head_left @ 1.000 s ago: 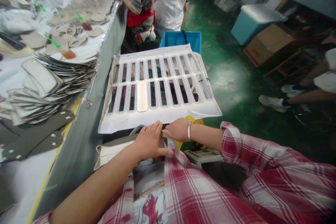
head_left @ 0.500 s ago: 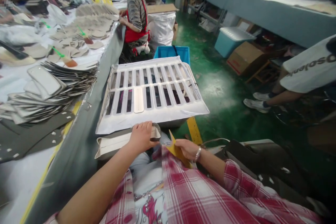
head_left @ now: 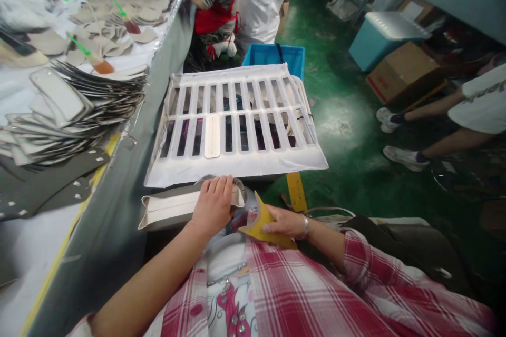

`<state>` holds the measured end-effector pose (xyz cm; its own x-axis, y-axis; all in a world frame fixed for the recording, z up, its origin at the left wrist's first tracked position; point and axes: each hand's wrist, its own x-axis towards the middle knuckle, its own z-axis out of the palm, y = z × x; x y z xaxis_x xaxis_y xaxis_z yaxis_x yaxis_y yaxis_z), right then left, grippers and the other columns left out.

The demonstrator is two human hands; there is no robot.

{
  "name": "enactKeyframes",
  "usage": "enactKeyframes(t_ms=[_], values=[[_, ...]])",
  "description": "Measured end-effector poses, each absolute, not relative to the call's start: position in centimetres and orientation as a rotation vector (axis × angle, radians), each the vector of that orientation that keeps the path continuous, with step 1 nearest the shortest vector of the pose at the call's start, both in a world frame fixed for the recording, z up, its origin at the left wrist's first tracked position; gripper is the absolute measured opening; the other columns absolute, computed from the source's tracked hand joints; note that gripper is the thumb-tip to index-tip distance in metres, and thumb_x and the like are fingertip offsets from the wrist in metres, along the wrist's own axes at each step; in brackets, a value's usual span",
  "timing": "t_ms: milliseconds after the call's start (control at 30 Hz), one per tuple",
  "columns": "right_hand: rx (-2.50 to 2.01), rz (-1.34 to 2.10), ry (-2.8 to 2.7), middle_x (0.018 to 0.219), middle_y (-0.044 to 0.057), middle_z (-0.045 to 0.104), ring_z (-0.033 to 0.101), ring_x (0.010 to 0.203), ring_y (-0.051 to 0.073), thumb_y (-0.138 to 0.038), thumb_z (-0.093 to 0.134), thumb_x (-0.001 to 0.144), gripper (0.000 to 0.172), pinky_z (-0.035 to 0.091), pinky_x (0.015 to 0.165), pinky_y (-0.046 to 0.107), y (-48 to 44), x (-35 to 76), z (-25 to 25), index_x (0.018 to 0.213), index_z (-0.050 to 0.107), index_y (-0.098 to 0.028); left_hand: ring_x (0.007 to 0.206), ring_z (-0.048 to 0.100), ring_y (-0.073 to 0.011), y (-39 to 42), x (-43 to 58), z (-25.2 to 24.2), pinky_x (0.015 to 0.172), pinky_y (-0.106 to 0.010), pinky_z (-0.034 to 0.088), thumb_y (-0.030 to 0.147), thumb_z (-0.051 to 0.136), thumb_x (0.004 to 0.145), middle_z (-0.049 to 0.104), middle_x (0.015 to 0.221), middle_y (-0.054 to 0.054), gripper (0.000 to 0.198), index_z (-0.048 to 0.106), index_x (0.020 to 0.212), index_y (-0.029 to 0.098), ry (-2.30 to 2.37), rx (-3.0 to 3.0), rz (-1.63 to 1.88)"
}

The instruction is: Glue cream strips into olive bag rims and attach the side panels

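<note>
"While the left hand (head_left: 213, 201) curls, nearly closed, over the right end of the grey-and-white piece (head_left: 172, 207), what's the right hand (head_left: 285, 222) doing?"

"Pinching a curved yellow sheet (head_left: 264, 227), thumb on top, just beside that end."

"Why hold the piece there?"

"Probably to steady it. It lies before the slatted rack's (head_left: 193, 167) near edge, close to the desk (head_left: 37, 260); I can't tell what supports it underneath."

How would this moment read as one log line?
left hand: on grey-and-cream piece | right hand: holding yellow sheet | ahead: white slotted frame
</note>
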<state>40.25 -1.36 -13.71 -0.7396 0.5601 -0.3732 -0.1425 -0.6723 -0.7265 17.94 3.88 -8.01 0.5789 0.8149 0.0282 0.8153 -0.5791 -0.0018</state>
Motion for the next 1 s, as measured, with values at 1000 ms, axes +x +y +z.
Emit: enactKeyframes(t_ms=[1000], values=[[-1.102, 2.471, -1.594, 0.053, -0.003, 0.057, 0.048, 0.033, 0.009, -0.052, 0.050, 0.081, 0.036, 0.038, 0.031, 0.017, 5.0, 38.4, -8.9, 0.089, 0.039, -0.018, 0.106, 0.046, -0.0253, 6.4, 15.5, -7.0, 0.093, -0.037, 0.035, 0.031, 0.064, 0.064, 0.048, 0.118, -0.013, 0.096, 0.010, 0.141, 0.014, -1.233, -3.122, 0.038]])
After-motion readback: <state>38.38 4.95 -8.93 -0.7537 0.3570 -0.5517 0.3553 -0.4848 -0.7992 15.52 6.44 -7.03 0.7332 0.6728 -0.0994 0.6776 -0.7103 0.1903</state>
